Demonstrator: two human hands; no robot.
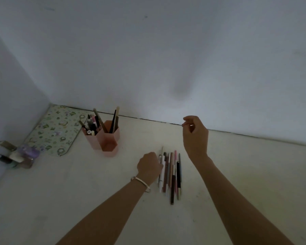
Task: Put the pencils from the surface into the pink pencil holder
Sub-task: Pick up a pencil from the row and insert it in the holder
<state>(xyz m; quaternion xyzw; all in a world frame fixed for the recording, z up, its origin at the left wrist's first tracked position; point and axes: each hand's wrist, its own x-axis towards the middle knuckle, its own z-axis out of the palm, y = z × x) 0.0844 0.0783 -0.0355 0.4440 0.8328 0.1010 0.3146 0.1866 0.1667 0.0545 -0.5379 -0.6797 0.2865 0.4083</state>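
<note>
A pink pencil holder [107,140], made of joined hexagonal cups, stands on the pale surface at the centre left with several pencils and pens upright in it. A row of several pencils [171,174] lies side by side to its right. My left hand [148,167], with a bracelet on the wrist, sits at the left edge of that row, its fingers curled round a white pencil [160,181]. My right hand [194,134] hovers above and behind the row, loosely curled and holding nothing.
A floral-patterned pad [55,129] lies in the back left corner behind the holder. Several small bottles and containers [18,154] cluster by the left wall. A plain wall [166,59] rises along the back edge of the surface.
</note>
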